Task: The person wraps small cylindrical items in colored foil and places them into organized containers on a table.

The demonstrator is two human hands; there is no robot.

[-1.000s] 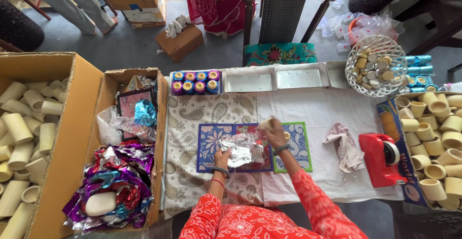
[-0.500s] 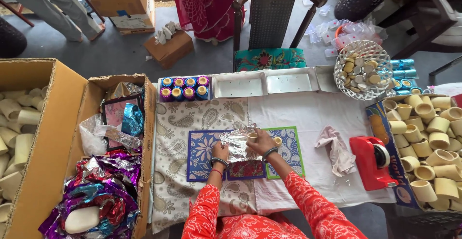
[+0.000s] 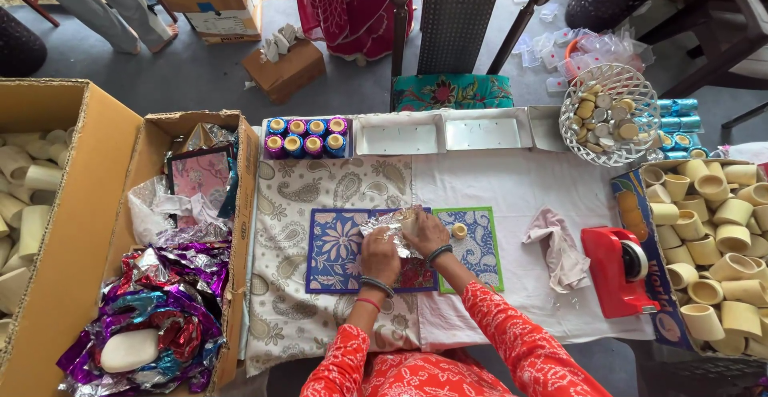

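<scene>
Landmark: we place everything relative to the blue floral mat (image 3: 336, 249) lying on the table (image 3: 544, 193).
Far left of the mat: a big cardboard box (image 3: 76, 205) of pale cups, at the frame's left edge.
Left of the mat: a second, narrower carton (image 3: 240, 205) with crumpled purple and silver foil wrappers (image 3: 160, 301) and a white oval bar among them.
Beyond the mat, upper left: a tray of small pots wrapped in blue and purple foil (image 3: 306, 135), touching the back edge of the patterned cloth.
Left hand (image 3: 379, 256): on the mat's right half, fingers curled down and closed on the near edge of the silver foil sheet (image 3: 386, 227).
Foil sheet: crumpled, on the mat's upper right part, between both hands and touching both; it sits just beyond our left fingers and under our right ones.
Right hand (image 3: 426, 233): at the mat's right edge, fingers bent and pressed closed over the foil's right side; whatever is inside the foil is hidden.
Just right of the mat: a green-bordered mat (image 3: 480, 249) with a small round yellow piece (image 3: 459, 230) beside our right hand, not touching it.
Further right: a crumpled pinkish cloth (image 3: 556, 245), then a red tape dispenser (image 3: 618, 269).
Far right of the mat: a box of pale cups (image 3: 712, 245), with a white wire basket (image 3: 612, 113) beyond it.
</scene>
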